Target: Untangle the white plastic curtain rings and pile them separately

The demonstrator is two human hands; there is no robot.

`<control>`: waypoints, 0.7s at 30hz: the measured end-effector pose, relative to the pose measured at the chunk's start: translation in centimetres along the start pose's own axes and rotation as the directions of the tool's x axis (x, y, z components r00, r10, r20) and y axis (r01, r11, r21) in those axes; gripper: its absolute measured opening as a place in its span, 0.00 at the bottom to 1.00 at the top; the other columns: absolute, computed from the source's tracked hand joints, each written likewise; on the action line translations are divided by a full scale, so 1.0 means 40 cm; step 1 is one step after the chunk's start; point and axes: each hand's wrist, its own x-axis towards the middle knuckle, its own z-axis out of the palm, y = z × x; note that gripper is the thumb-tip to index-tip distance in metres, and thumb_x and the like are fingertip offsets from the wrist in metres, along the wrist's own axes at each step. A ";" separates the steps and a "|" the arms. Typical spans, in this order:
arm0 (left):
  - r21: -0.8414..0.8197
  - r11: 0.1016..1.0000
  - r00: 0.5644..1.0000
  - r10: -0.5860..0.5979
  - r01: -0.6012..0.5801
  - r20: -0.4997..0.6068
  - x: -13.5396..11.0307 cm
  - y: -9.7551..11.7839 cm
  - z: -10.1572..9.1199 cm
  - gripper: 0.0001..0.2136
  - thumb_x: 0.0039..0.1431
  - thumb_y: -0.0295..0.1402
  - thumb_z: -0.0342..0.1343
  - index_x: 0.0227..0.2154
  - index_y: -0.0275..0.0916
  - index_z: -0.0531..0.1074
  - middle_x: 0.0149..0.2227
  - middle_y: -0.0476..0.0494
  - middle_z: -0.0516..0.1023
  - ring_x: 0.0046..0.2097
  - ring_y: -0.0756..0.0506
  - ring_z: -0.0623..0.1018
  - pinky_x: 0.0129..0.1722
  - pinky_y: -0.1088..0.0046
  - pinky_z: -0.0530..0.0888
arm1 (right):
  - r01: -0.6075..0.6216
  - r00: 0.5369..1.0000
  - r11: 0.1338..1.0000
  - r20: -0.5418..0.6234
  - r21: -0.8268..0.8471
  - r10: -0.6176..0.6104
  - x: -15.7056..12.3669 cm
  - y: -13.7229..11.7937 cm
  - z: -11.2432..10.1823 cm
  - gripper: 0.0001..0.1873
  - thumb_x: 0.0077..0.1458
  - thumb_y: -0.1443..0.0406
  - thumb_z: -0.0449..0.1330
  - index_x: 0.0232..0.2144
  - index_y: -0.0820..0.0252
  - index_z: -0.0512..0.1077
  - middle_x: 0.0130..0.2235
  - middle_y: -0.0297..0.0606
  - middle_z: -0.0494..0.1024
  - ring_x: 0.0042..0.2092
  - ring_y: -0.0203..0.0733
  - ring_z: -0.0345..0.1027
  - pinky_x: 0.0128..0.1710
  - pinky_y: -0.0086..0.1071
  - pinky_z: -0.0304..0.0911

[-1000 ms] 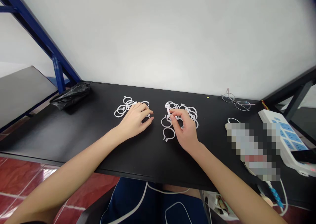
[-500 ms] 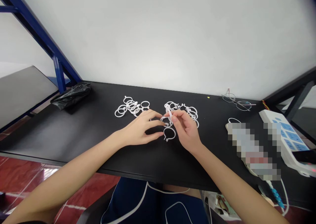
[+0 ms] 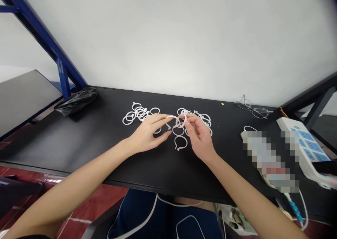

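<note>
Just above the black tabletop, my right hand (image 3: 200,133) pinches a white plastic ring (image 3: 185,118) between thumb and fingers. A second white ring (image 3: 173,117), its ends apart, is at the fingertips of my left hand (image 3: 150,133) and meets the first. Whether the two rings are linked is too small to tell. My left thumb and index finger are spread around the open ends. Below them a loose white ring (image 3: 181,142) with a small clasp lies on the table, and another ring (image 3: 178,130) lies just above it.
Piles of white rings lie left (image 3: 137,113) and right (image 3: 205,119) of centre. A black plastic bag (image 3: 77,102) is at the far left. Eyeglasses (image 3: 259,112), a white power strip (image 3: 302,144) and a blurred-out phone-like object (image 3: 271,165) with a cable are on the right.
Both hands have lifted slightly, and a ring with parted ends now shows between my left fingers. The ring in my right hand has turned to face the camera more.
</note>
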 end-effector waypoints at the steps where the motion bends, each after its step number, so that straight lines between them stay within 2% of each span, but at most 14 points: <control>1: -0.006 1.000 1.000 0.008 -0.008 -0.004 -0.001 -0.002 0.002 0.22 0.62 0.29 0.56 0.59 0.40 0.64 0.55 0.35 0.73 0.54 0.41 0.74 0.53 0.58 0.73 | -0.018 1.000 1.000 0.011 0.020 0.018 0.001 -0.001 0.000 0.07 0.65 0.61 0.53 0.35 0.56 0.68 0.50 0.41 0.74 0.52 0.43 0.69 0.52 0.39 0.65; 9: -0.064 0.997 0.995 0.047 -0.042 0.082 -0.010 -0.002 0.007 0.34 0.60 0.32 0.58 0.66 0.42 0.51 0.66 0.31 0.59 0.65 0.38 0.65 0.61 0.53 0.68 | -0.124 0.992 0.983 0.055 0.132 0.117 0.005 -0.005 -0.001 0.09 0.62 0.57 0.57 0.33 0.55 0.70 0.46 0.38 0.77 0.50 0.43 0.71 0.52 0.38 0.66; 13: -0.096 0.995 0.993 0.049 -0.039 0.109 -0.008 -0.001 0.003 0.37 0.60 0.33 0.59 0.68 0.44 0.46 0.68 0.32 0.52 0.67 0.37 0.60 0.62 0.51 0.66 | -0.188 0.982 0.975 0.037 0.120 0.185 0.005 -0.005 -0.002 0.11 0.60 0.55 0.59 0.33 0.56 0.71 0.40 0.37 0.78 0.42 0.41 0.73 0.47 0.37 0.68; 16: -0.092 0.995 0.989 0.049 -0.036 0.138 -0.007 -0.002 0.001 0.38 0.60 0.33 0.59 0.68 0.45 0.44 0.69 0.32 0.50 0.67 0.36 0.60 0.61 0.51 0.67 | -0.244 0.970 0.958 0.016 0.151 0.244 0.007 -0.004 0.001 0.12 0.58 0.54 0.60 0.32 0.57 0.70 0.35 0.36 0.78 0.38 0.40 0.74 0.44 0.36 0.69; 21: -0.082 0.995 0.982 0.070 -0.056 0.178 -0.008 0.000 0.000 0.40 0.60 0.34 0.59 0.68 0.46 0.41 0.69 0.31 0.48 0.66 0.36 0.63 0.60 0.52 0.68 | -0.254 0.966 0.935 0.027 0.249 0.256 0.010 -0.004 0.007 0.13 0.56 0.55 0.63 0.31 0.56 0.67 0.33 0.33 0.76 0.40 0.40 0.75 0.42 0.35 0.69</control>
